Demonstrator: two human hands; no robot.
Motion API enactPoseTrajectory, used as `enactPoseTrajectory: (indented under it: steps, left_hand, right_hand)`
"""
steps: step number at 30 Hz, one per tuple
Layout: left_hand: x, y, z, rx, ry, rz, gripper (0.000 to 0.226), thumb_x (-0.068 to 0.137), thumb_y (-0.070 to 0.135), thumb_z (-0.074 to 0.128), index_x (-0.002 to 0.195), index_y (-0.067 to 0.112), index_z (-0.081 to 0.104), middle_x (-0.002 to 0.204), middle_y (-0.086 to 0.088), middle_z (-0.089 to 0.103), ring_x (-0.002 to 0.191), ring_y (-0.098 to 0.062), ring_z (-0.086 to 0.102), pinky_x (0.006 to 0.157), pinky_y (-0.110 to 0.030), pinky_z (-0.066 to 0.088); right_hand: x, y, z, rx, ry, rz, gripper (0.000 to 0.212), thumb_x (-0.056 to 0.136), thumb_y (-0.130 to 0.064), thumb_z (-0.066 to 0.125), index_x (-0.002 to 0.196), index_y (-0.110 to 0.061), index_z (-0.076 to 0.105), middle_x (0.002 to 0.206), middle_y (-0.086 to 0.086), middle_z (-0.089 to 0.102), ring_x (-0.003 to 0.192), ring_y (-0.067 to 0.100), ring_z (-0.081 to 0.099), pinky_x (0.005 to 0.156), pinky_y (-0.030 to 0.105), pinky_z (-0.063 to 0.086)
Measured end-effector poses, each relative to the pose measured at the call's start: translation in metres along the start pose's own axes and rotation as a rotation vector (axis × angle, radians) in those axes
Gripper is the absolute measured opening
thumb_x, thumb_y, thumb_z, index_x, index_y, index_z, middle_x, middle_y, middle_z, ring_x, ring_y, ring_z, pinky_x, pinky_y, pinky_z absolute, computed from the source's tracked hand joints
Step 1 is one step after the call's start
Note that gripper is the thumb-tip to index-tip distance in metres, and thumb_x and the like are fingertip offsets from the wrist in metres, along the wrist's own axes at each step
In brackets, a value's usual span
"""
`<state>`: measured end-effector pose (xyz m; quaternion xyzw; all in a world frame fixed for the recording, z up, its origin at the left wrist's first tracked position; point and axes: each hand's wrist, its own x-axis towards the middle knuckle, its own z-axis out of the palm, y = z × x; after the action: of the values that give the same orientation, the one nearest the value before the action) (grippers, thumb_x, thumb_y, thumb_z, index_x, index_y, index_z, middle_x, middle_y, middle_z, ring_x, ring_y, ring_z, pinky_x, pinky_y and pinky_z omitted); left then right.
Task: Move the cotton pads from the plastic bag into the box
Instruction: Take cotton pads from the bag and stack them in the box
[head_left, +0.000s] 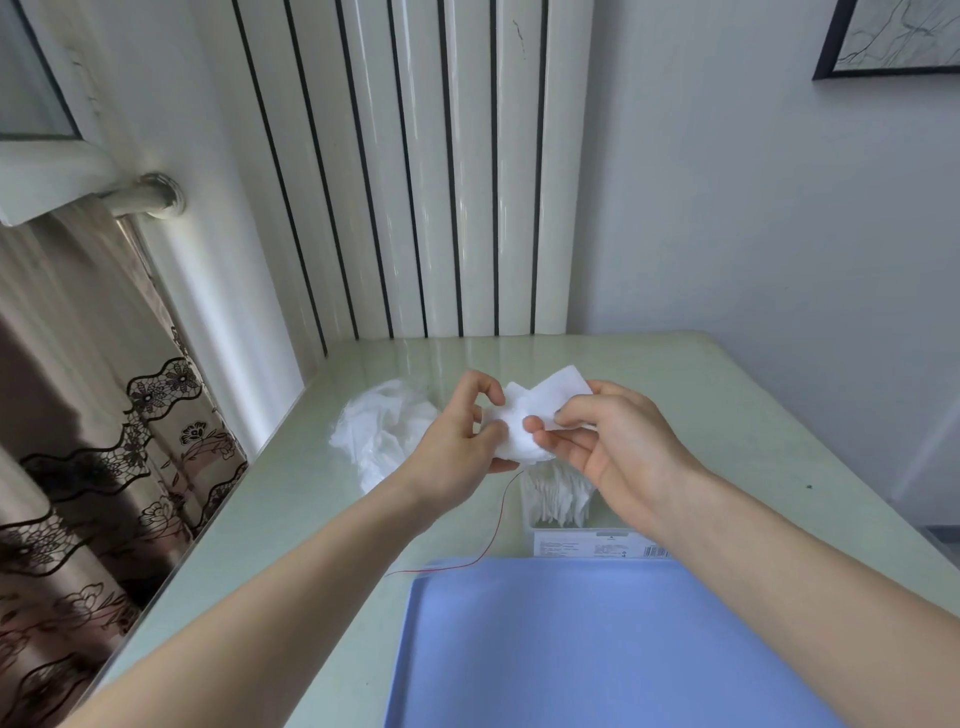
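Both hands hold a small bunch of white cotton pads (530, 415) in the air above the table. My left hand (462, 436) pinches the bunch from the left, and my right hand (618, 447) grips its right side with thumb and fingers. Directly below them stands a clear plastic box (576, 540) with a white label on its near wall and several cotton pads (558, 496) standing inside. A crumpled clear plastic bag (384, 431) lies on the table to the left, behind my left hand.
A blue tray or mat (597, 644) covers the near table (291, 499). A thin red thread (493, 530) curves from the hands down to the tray's far edge. A radiator (415, 171) stands behind the table, and a curtain (93, 441) hangs left.
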<state>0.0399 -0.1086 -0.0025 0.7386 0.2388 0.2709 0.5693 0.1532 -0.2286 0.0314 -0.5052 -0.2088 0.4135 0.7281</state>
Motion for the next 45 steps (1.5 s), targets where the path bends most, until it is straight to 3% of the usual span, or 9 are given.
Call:
enactPoseTrajectory:
  steps: [5, 12, 18, 21, 25, 28, 32, 39, 45]
  left_hand:
    - [0.0, 0.002, 0.006, -0.021, -0.018, 0.006, 0.015, 0.099, 0.004, 0.046, 0.103, 0.004, 0.061, 0.089, 0.001, 0.059, 0.076, -0.009, 0.068, 0.074, -0.021, 0.058]
    - [0.003, 0.004, 0.003, -0.051, 0.014, -0.1, 0.032, 0.099, 0.023, 0.038, 0.099, 0.01, 0.068, 0.111, -0.01, 0.067, 0.107, -0.025, 0.066, 0.094, -0.038, 0.056]
    - [0.001, 0.004, 0.006, 0.17, 0.023, 0.015, 0.014, 0.085, 0.029, 0.056, 0.088, 0.016, 0.06, 0.099, -0.008, 0.062, 0.086, -0.028, 0.062, 0.089, -0.05, 0.053]
    - [0.003, 0.0, 0.007, 0.16, 0.027, 0.041, 0.003, 0.086, 0.016, 0.056, 0.088, 0.017, 0.057, 0.091, -0.008, 0.057, 0.073, -0.022, 0.055, 0.071, -0.045, 0.047]
    - [0.004, -0.004, 0.008, 0.139, 0.034, 0.036, 0.013, 0.089, 0.007, 0.055, 0.089, 0.02, 0.054, 0.079, 0.016, 0.054, 0.07, -0.019, 0.055, 0.07, -0.039, 0.044]
    - [0.004, 0.0, 0.01, 0.135, 0.054, 0.039, 0.017, 0.09, 0.005, 0.055, 0.095, 0.021, 0.053, 0.092, 0.01, 0.055, 0.071, -0.016, 0.058, 0.072, -0.042, 0.053]
    - [0.004, 0.004, 0.009, 0.17, 0.045, 0.04, 0.03, 0.089, 0.006, 0.055, 0.107, 0.031, 0.056, 0.096, 0.003, 0.054, 0.072, -0.016, 0.056, 0.054, -0.018, 0.043]
    - [0.005, 0.005, 0.01, 0.154, 0.045, 0.026, 0.023, 0.088, 0.007, 0.054, 0.1, 0.026, 0.058, 0.095, 0.003, 0.056, 0.07, -0.02, 0.053, 0.063, -0.031, 0.041]
    - [0.006, 0.005, 0.009, 0.138, 0.029, 0.036, 0.01, 0.092, 0.016, 0.057, 0.095, 0.025, 0.06, 0.094, 0.007, 0.058, 0.07, -0.018, 0.055, 0.066, -0.033, 0.044]
  right_hand:
    - [-0.001, 0.015, 0.012, -0.197, 0.042, -0.023, 0.016, 0.093, 0.003, 0.047, 0.104, 0.003, 0.059, 0.097, 0.019, 0.075, 0.08, 0.03, 0.076, 0.068, 0.036, 0.062]
    - [0.01, 0.021, 0.003, -0.571, 0.181, -0.148, 0.006, 0.087, -0.005, 0.057, 0.091, -0.007, 0.062, 0.075, 0.009, 0.07, 0.041, 0.013, 0.056, 0.038, 0.024, 0.039]
    - [0.013, 0.018, -0.002, -0.661, 0.136, -0.159, 0.005, 0.089, -0.01, 0.062, 0.091, -0.006, 0.063, 0.076, 0.012, 0.07, 0.04, 0.013, 0.052, 0.039, 0.024, 0.037]
    - [0.015, 0.018, -0.004, -0.716, 0.141, -0.159, 0.008, 0.089, -0.014, 0.063, 0.094, -0.009, 0.061, 0.083, 0.007, 0.072, 0.039, 0.012, 0.054, 0.039, 0.024, 0.039]
    - [0.021, 0.017, -0.011, -0.762, 0.187, -0.176, 0.011, 0.089, -0.018, 0.064, 0.095, -0.011, 0.058, 0.084, 0.003, 0.073, 0.037, 0.013, 0.054, 0.039, 0.024, 0.039]
    - [0.025, 0.017, -0.017, -0.802, 0.192, -0.188, 0.012, 0.088, -0.02, 0.065, 0.092, -0.011, 0.059, 0.072, 0.001, 0.074, 0.038, 0.015, 0.053, 0.04, 0.021, 0.039]
    - [0.026, 0.017, -0.024, -0.847, 0.223, -0.224, 0.01, 0.085, -0.024, 0.066, 0.087, -0.017, 0.06, 0.071, -0.001, 0.07, 0.053, 0.015, 0.06, 0.052, 0.026, 0.045]
    - [0.023, 0.01, -0.028, -0.711, 0.109, -0.192, 0.024, 0.087, -0.029, 0.066, 0.11, -0.029, 0.059, 0.101, -0.004, 0.065, 0.089, 0.014, 0.067, 0.089, 0.04, 0.055]
    - [0.023, 0.012, -0.028, -0.497, -0.023, -0.067, 0.039, 0.087, -0.025, 0.071, 0.123, -0.029, 0.056, 0.113, 0.003, 0.069, 0.101, 0.017, 0.07, 0.095, 0.04, 0.055]
